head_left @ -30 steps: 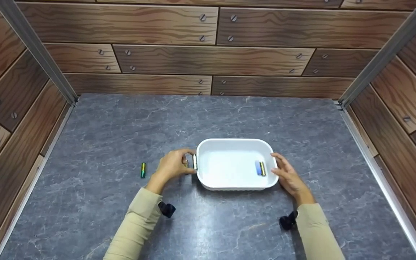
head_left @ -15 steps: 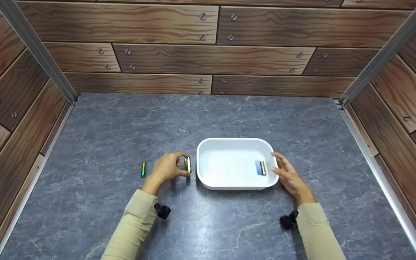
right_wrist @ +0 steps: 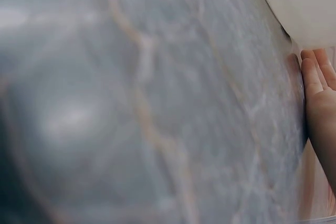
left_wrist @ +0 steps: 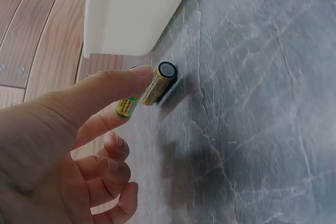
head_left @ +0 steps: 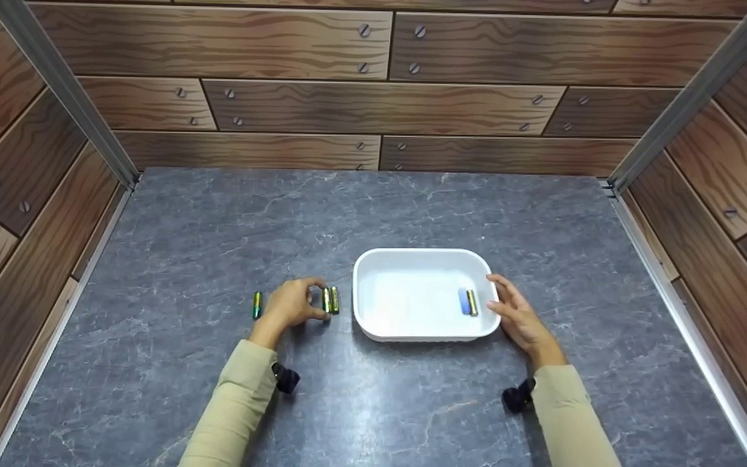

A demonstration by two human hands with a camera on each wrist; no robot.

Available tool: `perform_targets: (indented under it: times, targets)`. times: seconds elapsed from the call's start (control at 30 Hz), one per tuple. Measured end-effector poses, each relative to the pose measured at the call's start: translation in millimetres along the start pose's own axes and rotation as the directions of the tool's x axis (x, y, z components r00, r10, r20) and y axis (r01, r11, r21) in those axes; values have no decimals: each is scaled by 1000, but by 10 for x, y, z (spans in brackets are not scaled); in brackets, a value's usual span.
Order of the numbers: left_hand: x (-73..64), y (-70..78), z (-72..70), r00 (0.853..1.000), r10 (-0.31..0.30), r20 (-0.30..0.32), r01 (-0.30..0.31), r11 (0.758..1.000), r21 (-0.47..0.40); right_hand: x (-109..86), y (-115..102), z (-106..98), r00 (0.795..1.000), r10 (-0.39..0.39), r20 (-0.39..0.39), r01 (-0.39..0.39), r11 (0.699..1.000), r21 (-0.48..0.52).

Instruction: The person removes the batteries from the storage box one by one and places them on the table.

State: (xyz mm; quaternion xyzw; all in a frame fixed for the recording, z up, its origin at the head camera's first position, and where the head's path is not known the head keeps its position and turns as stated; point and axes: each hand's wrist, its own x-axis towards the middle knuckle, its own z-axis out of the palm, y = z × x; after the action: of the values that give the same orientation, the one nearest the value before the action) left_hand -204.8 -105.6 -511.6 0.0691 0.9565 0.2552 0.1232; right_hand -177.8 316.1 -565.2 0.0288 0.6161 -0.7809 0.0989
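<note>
A: What do we make of the head view?

B: We see the left hand (head_left: pixel 288 303) pinching a slim green-and-gold battery (head_left: pixel 326 300), thumb at its near end and forefinger at its far end. A second gold battery (head_left: pixel 335 300) is right beside it, between it and a white rounded rectangular plastic container (head_left: pixel 406 292).

A: And the others?

B: We find a green-and-gold cylinder battery (head_left: pixel 257 305) to the left of that hand, on the grey marbled tabletop (head_left: pixel 412 207), and a gold-and-dark battery (head_left: pixel 471 303) inside the container near its right end. The bluish patch beside that one we cannot make out.

A: The left wrist view?

B: It confirms the pinch; the other fingers curl loosely. Whether the held battery touches the tabletop, we cannot tell.

A: And the right wrist?

B: There we see the right hand (head_left: pixel 521 319) with fingers extended, at the container's wall.

A: So how far along are we?

B: Midway, we'd judge: one inside, three outside. Which way they are being moved, we cannot tell.
</note>
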Motion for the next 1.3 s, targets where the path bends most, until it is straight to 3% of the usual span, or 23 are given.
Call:
perform_targets:
  times: [0.33, 0.5, 0.83, 1.0, 1.3]
  targets:
    - [54, -96, 54, 998, -50, 25, 48, 996, 73, 16, 35, -42, 995, -53, 83, 53, 999, 11]
    - [71, -112, 54, 998, -60, 31, 58, 996, 62, 17, 25, -42, 997, -35, 72, 35, 999, 1]
    - [45, 29, -50, 998, -56, 36, 56, 998, 13, 5, 11, -32, 998, -28, 63, 28, 1000, 7]
    - [21, 172, -86, 1000, -16, 11, 16, 1000, -12, 2, 13, -32, 998, -25, 51, 25, 1000, 0]
    - [5, 465, -94, 988, 136, -71, -139, 989, -44, -1, 2, -19, 999, -19, 41, 19, 1000, -10]
